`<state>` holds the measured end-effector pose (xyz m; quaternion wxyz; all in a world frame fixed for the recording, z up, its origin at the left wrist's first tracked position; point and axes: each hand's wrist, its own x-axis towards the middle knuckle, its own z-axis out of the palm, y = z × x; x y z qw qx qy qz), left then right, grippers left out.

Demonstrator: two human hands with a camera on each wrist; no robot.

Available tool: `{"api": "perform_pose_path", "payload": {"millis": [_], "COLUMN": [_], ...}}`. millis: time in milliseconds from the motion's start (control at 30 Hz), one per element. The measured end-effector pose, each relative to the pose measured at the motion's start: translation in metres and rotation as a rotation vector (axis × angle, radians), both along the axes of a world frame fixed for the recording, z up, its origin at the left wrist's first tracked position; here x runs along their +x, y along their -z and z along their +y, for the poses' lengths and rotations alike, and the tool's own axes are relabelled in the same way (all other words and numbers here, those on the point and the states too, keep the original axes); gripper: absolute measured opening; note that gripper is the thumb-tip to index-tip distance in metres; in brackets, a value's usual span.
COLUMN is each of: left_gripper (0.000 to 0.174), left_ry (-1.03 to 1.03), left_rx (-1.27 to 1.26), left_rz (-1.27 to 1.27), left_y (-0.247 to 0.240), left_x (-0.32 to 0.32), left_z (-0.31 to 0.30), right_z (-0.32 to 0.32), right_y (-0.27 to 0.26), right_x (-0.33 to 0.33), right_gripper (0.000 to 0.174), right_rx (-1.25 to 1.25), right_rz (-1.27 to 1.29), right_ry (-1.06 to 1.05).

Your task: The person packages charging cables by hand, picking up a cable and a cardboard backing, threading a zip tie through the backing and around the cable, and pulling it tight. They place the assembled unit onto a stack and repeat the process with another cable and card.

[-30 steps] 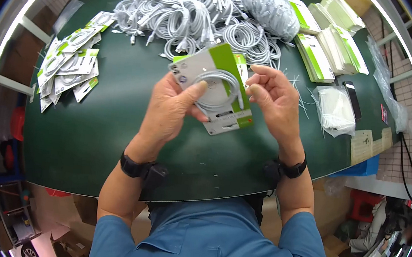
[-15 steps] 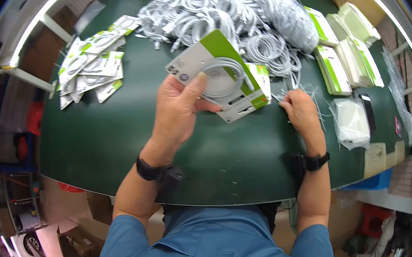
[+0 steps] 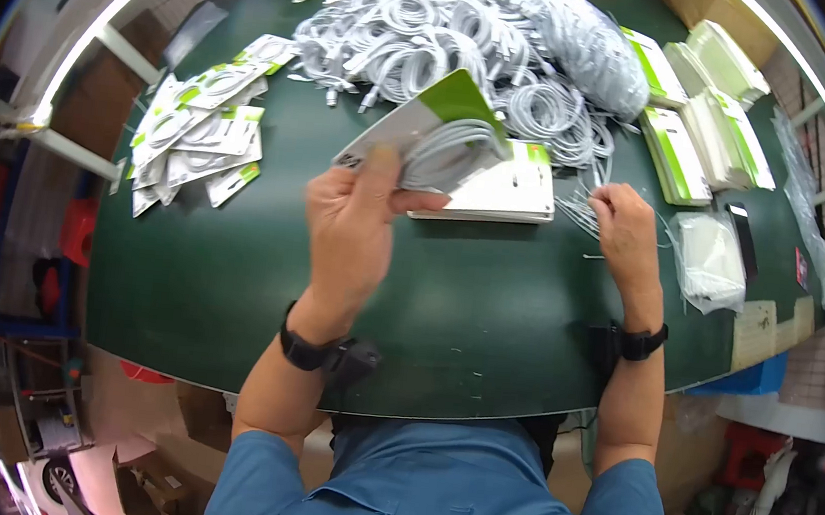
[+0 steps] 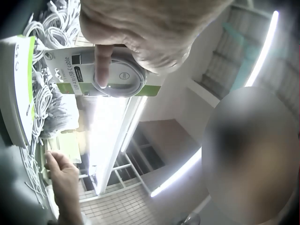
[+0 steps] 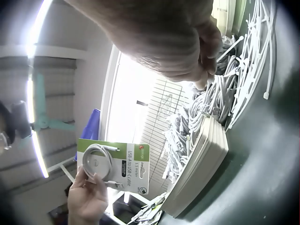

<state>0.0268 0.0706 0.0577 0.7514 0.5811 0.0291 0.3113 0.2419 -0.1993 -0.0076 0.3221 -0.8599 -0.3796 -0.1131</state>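
Note:
My left hand (image 3: pixel 350 231) holds a white and green packaging card (image 3: pixel 455 96) up over the table, thumb on its front. A coiled white cable (image 3: pixel 454 151) lies on the card, whose print reads USB-A to USB-C cable in the right wrist view. To the right, my right hand (image 3: pixel 627 242) is at a loose bunch of thin white cable ties (image 5: pixel 255 61). Its thumb and fingertips are drawn together, and one cable tie (image 5: pixel 230 48) runs from them. Between the hands stands a stack of cards (image 3: pixel 500 194), partly behind the held card.
A heap of coiled cables (image 3: pixel 426 33) spreads across the back of the green table (image 3: pixel 427 309). Carded cables (image 3: pixel 199 135) pile up at the left. Card stacks (image 3: pixel 680 155), a plastic bag of white strips (image 3: pixel 709 259) and a black phone (image 3: pixel 741 237) lie at the right.
My right hand has left the held card's edge and moved right to the cable ties. The card in my left hand has tilted, showing more of the stack behind it.

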Motion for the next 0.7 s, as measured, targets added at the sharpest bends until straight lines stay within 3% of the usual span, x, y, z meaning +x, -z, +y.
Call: {"api": "perform_pose_path", "payload": {"millis": [100, 233, 333, 467, 600, 700], "left_gripper": [0.034, 0.031, 0.030, 0.031, 0.033, 0.035], "left_ry": [-0.158, -0.275, -0.266, -0.312, -0.330, -0.320], "left_rx": [0.240, 0.766, 0.918, 1.075, 1.090, 1.107], "left_rz": [-0.083, -0.153, -0.198, -0.199, -0.233, -0.225], "left_y": [-0.008, -0.005, 0.006, 0.017, 0.026, 0.031], "left_x": [-0.003, 0.000, 0.002, 0.002, 0.007, 0.006], "left_z": [-0.012, -0.007, -0.009, -0.010, -0.008, -0.006], "right_z": [0.007, 0.013, 0.018, 0.019, 0.028, 0.031], "right_y": [-0.024, -0.039, -0.049, -0.040, -0.029, -0.025], "right_x": [-0.015, -0.029, -0.048, -0.052, -0.058, -0.060], "right_gripper": [0.008, 0.010, 0.016, 0.014, 0.014, 0.015], "right_rx": [0.198, 0.500, 0.765, 0.820, 0.905, 0.902], "right_rz": [0.030, 0.140, 0.560, 0.935, 1.160, 1.190], "right_ry": [0.067, -0.017, -0.099, -0.331, -0.430, -0.463]}}
